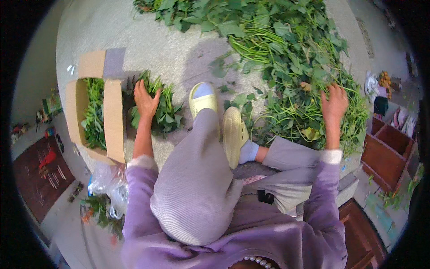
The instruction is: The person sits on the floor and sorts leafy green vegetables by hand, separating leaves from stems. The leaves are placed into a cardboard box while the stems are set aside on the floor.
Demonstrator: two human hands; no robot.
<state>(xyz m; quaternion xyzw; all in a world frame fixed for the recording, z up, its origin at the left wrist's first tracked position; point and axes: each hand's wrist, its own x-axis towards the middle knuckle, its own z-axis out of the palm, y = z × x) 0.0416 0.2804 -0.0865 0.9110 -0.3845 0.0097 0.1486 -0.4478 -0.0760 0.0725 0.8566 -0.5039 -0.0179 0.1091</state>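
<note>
My left hand, thumb and fingers apart, rests at a bunch of leafy green stems on the floor. Just left of that bunch, a cardboard box with raised flaps holds more leafy greens. On the other side, my right hand is over a large heap of green vines and leaves, its thumb spread from the fingers. I see no stem held in it, though the fingertips are partly lost among the greens.
My yellow slippers stand between the bunch and the heap, with loose leaves near them. Clear plastic bags lie by the box's near end. A reddish-brown wooden compartment unit is at the right, and a dark red mat-like panel at the left.
</note>
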